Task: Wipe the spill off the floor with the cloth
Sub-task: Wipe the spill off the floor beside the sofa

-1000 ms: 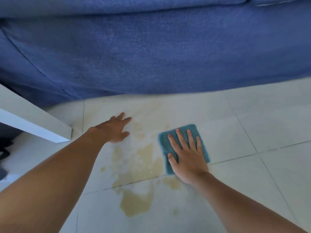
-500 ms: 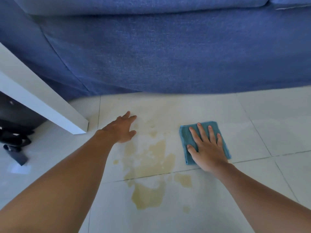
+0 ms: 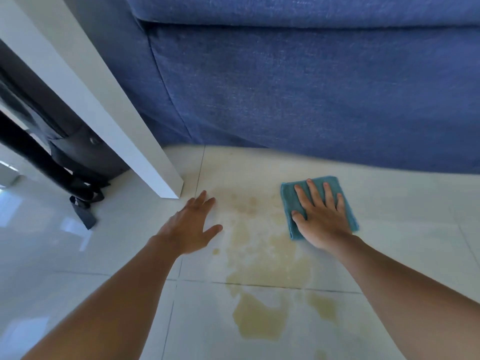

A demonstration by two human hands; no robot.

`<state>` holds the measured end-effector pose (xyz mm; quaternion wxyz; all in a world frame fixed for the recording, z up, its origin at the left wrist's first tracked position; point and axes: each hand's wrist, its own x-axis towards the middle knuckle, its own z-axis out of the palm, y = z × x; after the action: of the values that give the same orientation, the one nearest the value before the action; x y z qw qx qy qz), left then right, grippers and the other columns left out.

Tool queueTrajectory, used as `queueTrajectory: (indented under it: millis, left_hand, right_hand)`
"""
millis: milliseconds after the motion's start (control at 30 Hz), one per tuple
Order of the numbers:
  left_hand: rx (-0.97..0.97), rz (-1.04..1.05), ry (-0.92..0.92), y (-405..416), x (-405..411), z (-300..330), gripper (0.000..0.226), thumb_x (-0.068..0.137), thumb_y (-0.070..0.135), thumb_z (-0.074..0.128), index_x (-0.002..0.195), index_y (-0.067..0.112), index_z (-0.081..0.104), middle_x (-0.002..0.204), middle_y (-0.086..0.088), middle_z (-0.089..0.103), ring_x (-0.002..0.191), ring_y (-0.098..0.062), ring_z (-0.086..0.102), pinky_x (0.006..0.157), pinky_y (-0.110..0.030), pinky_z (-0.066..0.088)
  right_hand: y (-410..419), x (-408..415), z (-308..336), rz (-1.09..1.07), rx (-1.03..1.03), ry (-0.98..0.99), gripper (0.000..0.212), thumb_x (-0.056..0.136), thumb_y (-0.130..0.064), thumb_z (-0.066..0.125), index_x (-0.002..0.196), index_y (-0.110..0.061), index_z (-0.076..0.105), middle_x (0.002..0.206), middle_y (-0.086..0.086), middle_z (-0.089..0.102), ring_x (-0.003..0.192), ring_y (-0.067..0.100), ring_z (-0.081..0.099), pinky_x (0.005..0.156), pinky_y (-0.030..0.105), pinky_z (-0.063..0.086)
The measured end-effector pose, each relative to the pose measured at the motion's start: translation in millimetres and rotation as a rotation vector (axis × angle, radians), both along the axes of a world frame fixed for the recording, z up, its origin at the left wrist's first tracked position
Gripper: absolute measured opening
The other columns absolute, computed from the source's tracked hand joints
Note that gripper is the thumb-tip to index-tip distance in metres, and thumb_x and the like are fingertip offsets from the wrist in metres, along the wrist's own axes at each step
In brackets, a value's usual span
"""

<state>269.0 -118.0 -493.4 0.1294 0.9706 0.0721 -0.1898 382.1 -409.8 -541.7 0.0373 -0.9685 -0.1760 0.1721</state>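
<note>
The right hand [image 3: 322,219] is pressing flat, fingers spread, on the folded teal cloth [image 3: 291,201] at centre right of the frame. The left hand [image 3: 191,229] is resting open on the floor [image 3: 402,203], grasping nothing. The yellowish spill [image 3: 259,318] is lying between and below both hands.

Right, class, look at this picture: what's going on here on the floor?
A person is cleaning up a yellowish spill on a white tiled floor in front of a blue sofa. The right hand presses flat on a folded teal cloth at the spill's upper right edge. The left hand rests open on the tiles beside a white table leg. Most of the spill is not yet wiped.
</note>
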Motion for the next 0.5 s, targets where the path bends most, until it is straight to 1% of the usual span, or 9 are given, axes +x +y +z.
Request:
queueTrajectory:
  millis: [133, 200, 267, 333, 400, 500]
  left_hand:
    - [0.007, 0.018, -0.043, 2.8, -4.9, -4.2, 0.075, 0.095, 0.058, 0.046, 0.155, 0.022, 0.022, 0.166, 0.003, 0.013, 0.150, -0.021, 0.022, 0.114, -0.047, 0.037]
    - [0.006, 0.023, -0.048, 2.4, -4.6, -5.3, 0.074, 0.095, 0.058, 0.047, 0.155, 0.021, 0.025, 0.166, 0.002, 0.013, 0.150, -0.023, 0.022, 0.117, -0.047, 0.033]
    - [-0.012, 0.027, -0.030, 1.2, -6.8, -8.7, 0.079, 0.093, 0.062, 0.045, 0.156, 0.021, 0.021, 0.167, 0.002, 0.007, 0.153, -0.023, 0.011, 0.121, -0.049, 0.021]
    - [-0.015, 0.028, -0.013, 2.1, -9.4, -12.7, 0.088, 0.090, 0.070, 0.040, 0.158, 0.021, 0.015, 0.167, 0.004, -0.001, 0.154, -0.022, 0.000, 0.122, -0.049, 0.012]
    - [0.025, 0.015, -0.009, 3.4, -10.0, -15.5, 0.094, 0.085, 0.078, 0.032, 0.158, 0.022, 0.012, 0.167, 0.005, -0.003, 0.154, -0.021, -0.002, 0.123, -0.047, 0.010]
    - [0.059, 0.008, -0.020, 5.0, -8.0, -15.8, 0.095, 0.084, 0.082, 0.028, 0.158, 0.025, 0.011, 0.166, 0.008, -0.005, 0.154, -0.018, -0.002, 0.122, -0.045, 0.013]
  right_hand:
    - [40.3, 15.5, -2.3, 0.082, 0.013, -0.013, 0.069, 0.099, -0.053, 0.021, 0.159, -0.035, -0.008, 0.168, -0.007, -0.019, 0.153, 0.027, -0.021, 0.123, 0.052, -0.012]
    - [58.8, 23.0, -3.5, 0.124, 0.020, -0.023, 0.068, 0.099, -0.053, 0.020, 0.159, -0.035, -0.006, 0.168, -0.007, -0.018, 0.154, 0.027, -0.020, 0.123, 0.053, -0.011]
    - [77.0, 30.3, -4.6, 0.172, 0.027, -0.031, 0.068, 0.098, -0.053, 0.019, 0.159, -0.036, -0.006, 0.169, -0.007, -0.018, 0.154, 0.027, -0.020, 0.123, 0.053, -0.010]
    - [95.7, 37.5, -4.9, 0.215, 0.042, -0.032, 0.068, 0.098, -0.053, 0.019, 0.159, -0.036, -0.004, 0.169, -0.007, -0.017, 0.154, 0.027, -0.019, 0.123, 0.053, -0.010]
    - [111.3, 43.8, -5.7, 0.253, 0.055, -0.032, 0.069, 0.096, -0.054, 0.019, 0.159, -0.037, -0.002, 0.169, -0.007, -0.016, 0.154, 0.027, -0.019, 0.123, 0.053, -0.010]
    - [131.4, 55.1, -8.6, 0.281, 0.066, -0.029, 0.070, 0.094, -0.057, 0.018, 0.159, -0.039, -0.003, 0.169, -0.008, -0.016, 0.154, 0.026, -0.019, 0.123, 0.053, -0.011]
